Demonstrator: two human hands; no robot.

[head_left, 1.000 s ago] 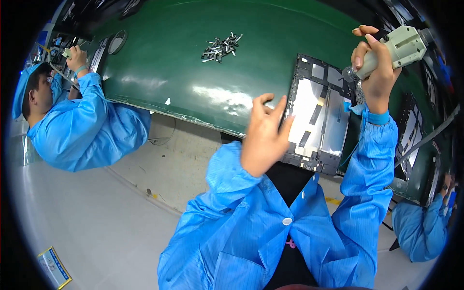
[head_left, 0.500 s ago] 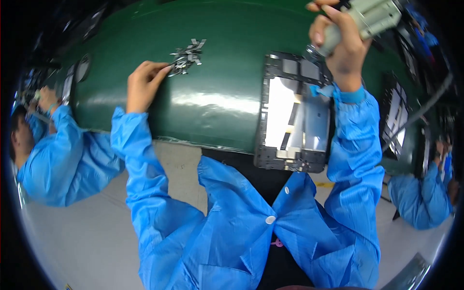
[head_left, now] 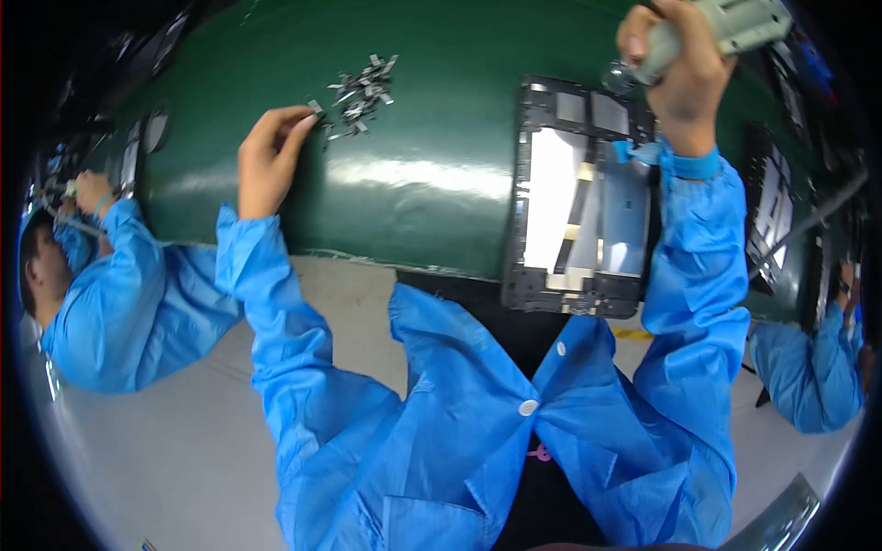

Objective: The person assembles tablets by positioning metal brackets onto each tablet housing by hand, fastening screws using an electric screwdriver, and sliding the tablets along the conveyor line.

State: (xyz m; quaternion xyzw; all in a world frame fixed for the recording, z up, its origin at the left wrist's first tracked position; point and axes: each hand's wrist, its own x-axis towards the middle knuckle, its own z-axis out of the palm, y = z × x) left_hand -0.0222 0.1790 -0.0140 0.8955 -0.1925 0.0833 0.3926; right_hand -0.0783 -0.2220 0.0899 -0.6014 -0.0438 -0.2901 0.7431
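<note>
My left hand (head_left: 269, 151) is closed in a pinch on a small silvery strip (head_left: 315, 107) that pokes out past the fingertips. Just right of it lies a loose pile of similar small dark and silvery strips (head_left: 365, 92) on the green tabletop. Raised at the upper right, my right hand (head_left: 684, 73) is wrapped round a pale grey-green electric screwdriver (head_left: 742, 26), its clear nose pointing left and down. Below that hand rests an opened tablet (head_left: 560, 298) with a black frame, bright silver panels and a dark ribbon cable. My right wrist and sleeve border its right edge.
The green table (head_left: 413, 220) has its near edge in front of me. Another opened tablet (head_left: 770, 207) lies farther right, with a grey cable (head_left: 818, 216) crossing near it. Co-workers in blue sit at left (head_left: 138, 312) and right (head_left: 799, 372).
My left hand has drawn slightly away from the pile, bringing a strip out between the fingertips. The right hand with the screwdriver shows a little farther right. The whole view has shifted slightly.
</note>
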